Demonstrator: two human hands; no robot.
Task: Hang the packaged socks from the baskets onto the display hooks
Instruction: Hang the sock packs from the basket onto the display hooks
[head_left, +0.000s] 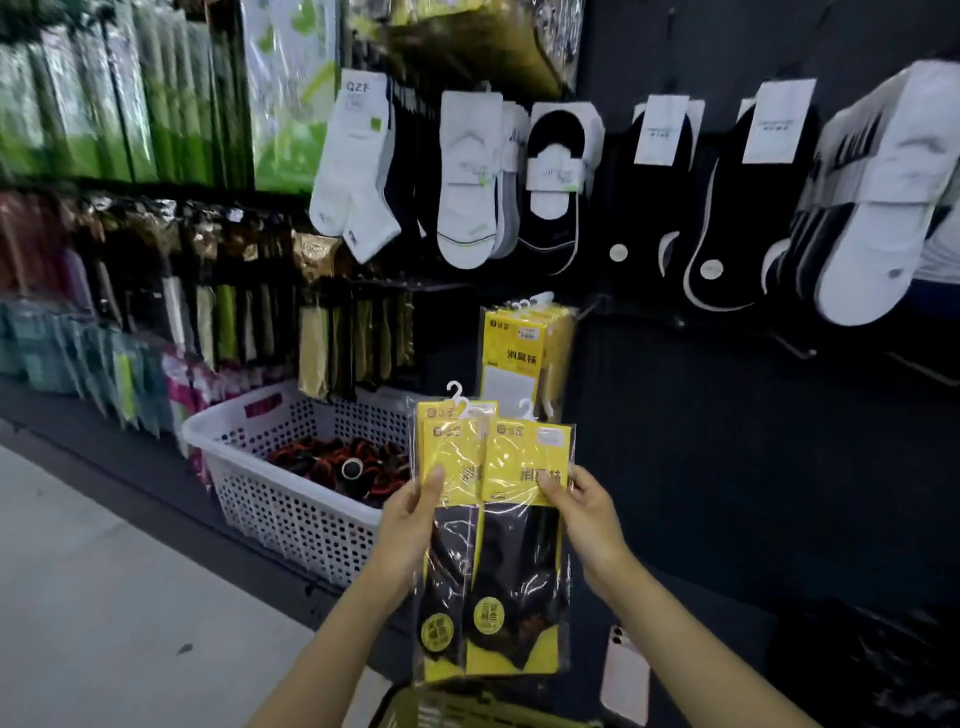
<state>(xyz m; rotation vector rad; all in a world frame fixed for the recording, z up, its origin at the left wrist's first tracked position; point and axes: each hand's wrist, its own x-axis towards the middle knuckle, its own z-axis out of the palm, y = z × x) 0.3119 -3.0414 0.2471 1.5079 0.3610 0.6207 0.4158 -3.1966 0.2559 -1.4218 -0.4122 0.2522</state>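
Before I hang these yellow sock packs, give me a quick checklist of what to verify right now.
1. Grip of left hand on the held packs: ok, thumb on the front.
2. Grip of right hand: ok, pinching the same packs.
3. White hanger tabs upright and free: ok.
4. Matching hung packs just above as target: ok.
5. Room for more there: cannot tell, blurred.
6. Single pack separated: not ok, several overlap.

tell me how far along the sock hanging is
Done: several yellow-carded sock packs already hang on display. In hand: left hand and right hand grip more clear-wrapped yellow-and-black sock packs, none hooked yet. Left: those, plus dark rolled items in the white perforated plastic basket.
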